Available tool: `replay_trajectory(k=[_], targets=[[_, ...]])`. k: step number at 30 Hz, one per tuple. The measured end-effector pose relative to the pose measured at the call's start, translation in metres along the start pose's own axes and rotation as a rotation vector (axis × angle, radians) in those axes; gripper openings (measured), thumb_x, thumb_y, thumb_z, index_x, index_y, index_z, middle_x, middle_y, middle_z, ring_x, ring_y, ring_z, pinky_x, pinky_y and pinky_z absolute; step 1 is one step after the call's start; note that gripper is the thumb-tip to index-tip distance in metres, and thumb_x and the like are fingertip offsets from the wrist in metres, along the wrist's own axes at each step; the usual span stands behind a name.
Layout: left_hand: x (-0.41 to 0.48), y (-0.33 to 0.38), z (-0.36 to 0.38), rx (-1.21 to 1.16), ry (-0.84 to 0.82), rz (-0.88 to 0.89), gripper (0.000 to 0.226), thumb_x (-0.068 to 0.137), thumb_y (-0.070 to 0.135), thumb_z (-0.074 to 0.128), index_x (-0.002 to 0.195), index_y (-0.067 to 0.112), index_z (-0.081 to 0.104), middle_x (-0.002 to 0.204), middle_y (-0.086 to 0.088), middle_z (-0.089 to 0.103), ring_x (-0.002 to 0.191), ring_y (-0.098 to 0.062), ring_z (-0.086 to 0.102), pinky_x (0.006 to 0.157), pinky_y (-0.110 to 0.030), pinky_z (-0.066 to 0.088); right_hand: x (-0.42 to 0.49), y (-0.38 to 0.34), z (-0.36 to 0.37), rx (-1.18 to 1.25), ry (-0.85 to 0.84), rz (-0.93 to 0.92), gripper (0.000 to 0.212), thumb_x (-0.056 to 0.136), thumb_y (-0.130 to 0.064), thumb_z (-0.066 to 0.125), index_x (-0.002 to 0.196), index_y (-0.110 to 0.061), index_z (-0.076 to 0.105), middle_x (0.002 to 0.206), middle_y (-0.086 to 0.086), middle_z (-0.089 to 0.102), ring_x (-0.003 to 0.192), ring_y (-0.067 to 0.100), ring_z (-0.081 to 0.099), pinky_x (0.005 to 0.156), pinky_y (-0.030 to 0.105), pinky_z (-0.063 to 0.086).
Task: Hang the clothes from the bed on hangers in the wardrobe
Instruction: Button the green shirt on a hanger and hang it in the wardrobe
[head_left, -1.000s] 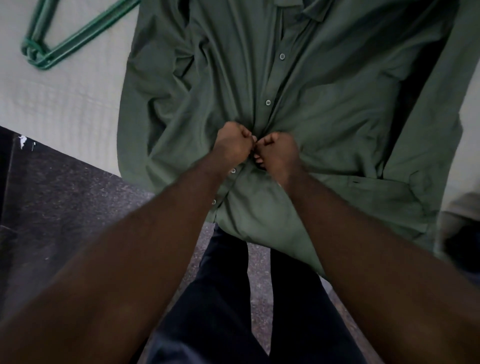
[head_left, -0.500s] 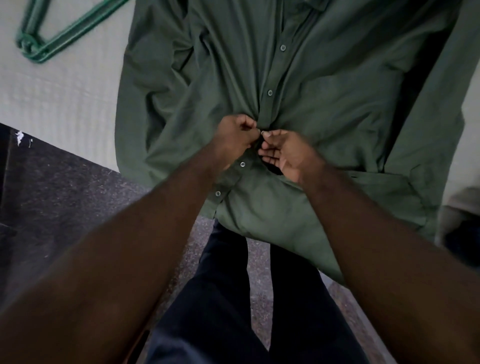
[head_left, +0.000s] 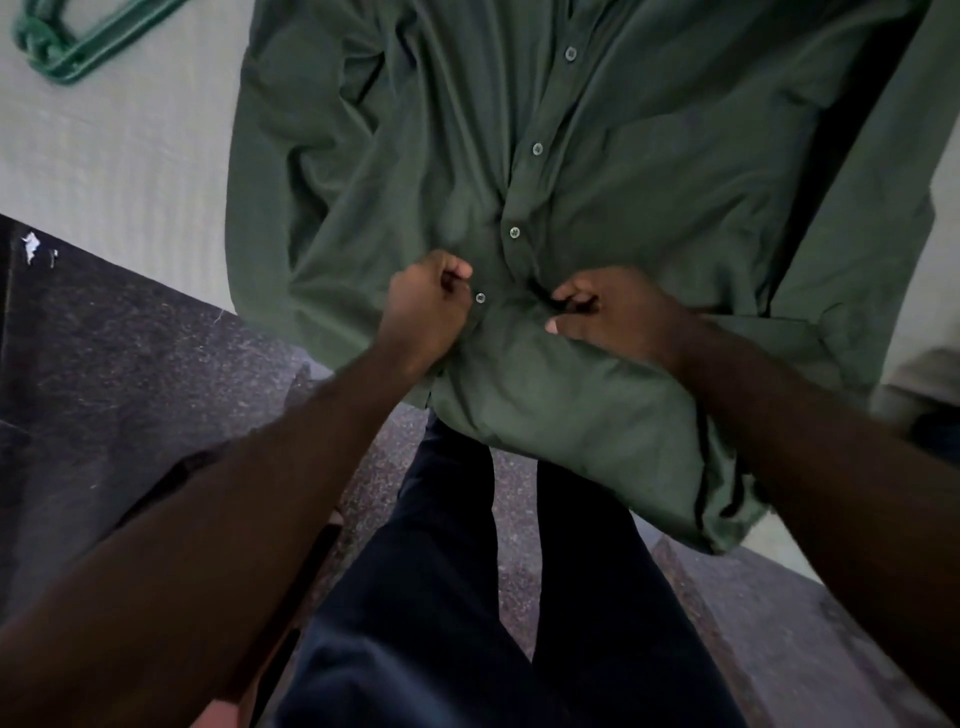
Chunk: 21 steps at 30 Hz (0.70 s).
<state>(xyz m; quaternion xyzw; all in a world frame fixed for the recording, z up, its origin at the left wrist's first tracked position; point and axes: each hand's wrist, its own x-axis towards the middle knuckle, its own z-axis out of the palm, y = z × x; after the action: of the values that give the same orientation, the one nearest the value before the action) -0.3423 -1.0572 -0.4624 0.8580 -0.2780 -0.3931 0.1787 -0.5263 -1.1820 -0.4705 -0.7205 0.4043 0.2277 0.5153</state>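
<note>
Pale bedding covers the bed (head_left: 130, 156), which meets a dark speckled floor (head_left: 130, 374) to the lower left of the shirt (head_left: 649, 156). Green hangers (head_left: 57, 47) lie on the bed well to the upper left of the shirt, apart from it. The shirt lies spread front up on the bed, and its hem hangs over the bed's edge. At the shirt's lower front the left hand (head_left: 426, 317) is curled tight, its fingers (head_left: 457, 270) gripping the fabric just left of a button (head_left: 480, 297). Right of that button the right hand (head_left: 623, 317) pinches the other front edge between thumb and curled fingers (head_left: 571, 299). Below the hem are the person's legs in dark trousers (head_left: 441, 597).
</note>
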Motion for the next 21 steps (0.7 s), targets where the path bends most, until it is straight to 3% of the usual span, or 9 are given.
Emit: replay_trajectory(k=[2,4,6,9,11,13,16,18,21], targets=[[-0.006,-0.005,0.003,0.034,-0.067,0.007,0.017,0.085,0.007,0.063,0.1,0.009,0.069,0.091,-0.006,0.072,0.084,-0.021,0.067,0.081,-0.024,0.049,-0.007,0.003,0.013,-0.083,0.112,-0.033,0.018,0.087,-0.02,0.07,0.1,-0.006,0.072,0.092,0.011,0.072,0.084,0.021,0.064,0.071,0.023,0.038],[-0.006,-0.008,0.008,0.045,-0.136,0.012,0.019,0.083,0.008,0.068,0.103,0.006,0.068,0.092,-0.01,0.072,0.086,-0.024,0.066,0.078,-0.021,0.046,-0.011,0.0,0.026,-0.024,0.22,0.0,0.015,0.089,-0.015,0.067,0.095,-0.002,0.071,0.086,0.015,0.071,0.08,0.026,0.063,0.07,0.027,0.04],[-0.004,-0.009,0.014,0.077,-0.165,0.022,0.022,0.083,0.008,0.069,0.104,0.004,0.068,0.093,-0.012,0.071,0.089,-0.024,0.065,0.075,-0.016,0.041,-0.014,-0.009,0.034,0.158,0.301,0.042,0.015,0.089,-0.01,0.066,0.099,0.0,0.07,0.083,0.011,0.068,0.076,0.019,0.058,0.072,0.028,0.045],[0.001,-0.009,0.022,0.123,-0.119,0.036,0.019,0.083,0.01,0.068,0.101,0.005,0.067,0.098,-0.013,0.071,0.094,-0.028,0.065,0.083,-0.024,0.043,-0.012,-0.026,0.045,0.251,0.362,0.064,0.016,0.091,-0.009,0.064,0.104,-0.002,0.07,0.089,0.003,0.067,0.08,0.011,0.057,0.07,0.015,0.04],[0.005,-0.009,0.025,0.134,-0.081,0.022,0.02,0.083,0.011,0.068,0.101,0.006,0.065,0.099,-0.016,0.069,0.095,-0.032,0.063,0.086,-0.032,0.047,-0.006,-0.032,0.052,0.226,0.334,0.084,0.019,0.09,-0.011,0.064,0.107,-0.005,0.07,0.101,0.006,0.072,0.087,0.014,0.062,0.078,0.017,0.043],[0.007,-0.009,0.027,0.134,-0.066,0.006,0.016,0.082,0.012,0.069,0.097,0.007,0.066,0.098,-0.016,0.068,0.095,-0.032,0.063,0.086,-0.036,0.048,0.002,-0.035,0.057,0.228,0.318,0.107,0.021,0.088,-0.015,0.065,0.108,-0.009,0.07,0.105,0.009,0.073,0.093,0.021,0.066,0.088,0.028,0.049],[0.012,-0.008,0.025,0.112,-0.074,-0.032,0.008,0.082,0.014,0.071,0.089,0.009,0.07,0.095,-0.014,0.071,0.093,-0.029,0.065,0.084,-0.031,0.05,0.015,-0.04,0.059,0.228,0.316,0.15,0.016,0.085,-0.022,0.066,0.099,-0.016,0.073,0.093,0.01,0.074,0.082,0.023,0.067,0.084,0.041,0.056],[0.014,-0.008,0.022,0.106,-0.091,-0.023,0.006,0.083,0.012,0.07,0.087,0.008,0.071,0.093,-0.012,0.072,0.09,-0.025,0.066,0.077,-0.022,0.045,0.019,-0.044,0.058,0.162,0.299,0.161,0.016,0.084,-0.027,0.067,0.095,-0.017,0.073,0.09,0.008,0.074,0.087,0.026,0.069,0.083,0.039,0.055],[0.014,-0.011,0.015,0.098,-0.132,0.036,0.006,0.084,0.008,0.067,0.089,0.006,0.069,0.085,-0.007,0.069,0.081,-0.019,0.062,0.065,-0.011,0.035,0.019,-0.05,0.061,0.076,0.283,0.19,0.035,0.075,-0.043,0.073,0.102,-0.022,0.066,0.099,0.007,0.071,0.097,0.027,0.066,0.084,0.037,0.053]])
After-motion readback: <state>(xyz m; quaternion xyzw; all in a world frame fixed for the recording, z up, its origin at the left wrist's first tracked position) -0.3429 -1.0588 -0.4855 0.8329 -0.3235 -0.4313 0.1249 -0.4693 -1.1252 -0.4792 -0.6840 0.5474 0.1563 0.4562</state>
